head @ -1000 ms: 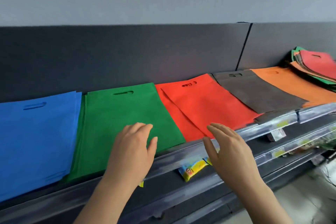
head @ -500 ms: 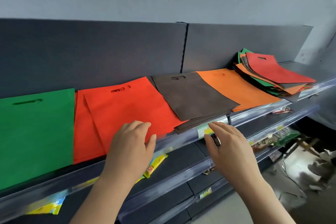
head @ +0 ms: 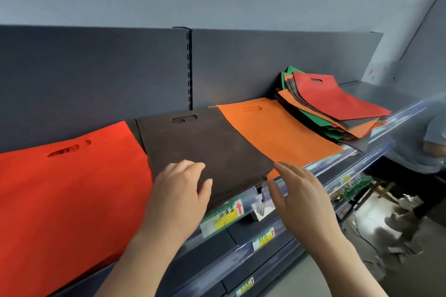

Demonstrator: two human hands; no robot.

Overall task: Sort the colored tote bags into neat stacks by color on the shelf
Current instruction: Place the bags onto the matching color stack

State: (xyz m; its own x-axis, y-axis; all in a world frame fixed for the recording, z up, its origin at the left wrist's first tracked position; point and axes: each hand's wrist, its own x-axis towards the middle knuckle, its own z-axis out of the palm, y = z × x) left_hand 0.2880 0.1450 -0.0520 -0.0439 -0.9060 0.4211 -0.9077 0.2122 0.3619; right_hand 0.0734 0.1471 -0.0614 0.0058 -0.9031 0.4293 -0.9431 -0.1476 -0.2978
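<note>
Grey wall and dark back panel (head: 96,75) sit behind the shelf (head: 350,159), and I see both hands at the brown stack (head: 205,142).

From my remote view the left hand (head: 178,190) lies palm down on the near left corner of the brown bags, fingers loosely bent and holding nothing. The right hand (head: 301,195) is spread with straight fingers just beside the stack's near right corner, its fingertips by the orange stack (head: 277,132); I cannot tell whether they touch. The red stack (head: 67,195) lies to the left of the brown one, which overlaps the orange stack's left edge. Farther right, well apart from both hands, I see a mixed pile (head: 333,108) of red, green, orange and dark bags, fanned unevenly. A price label (head: 223,217) hangs on the shelf rail between the wrists.
</note>
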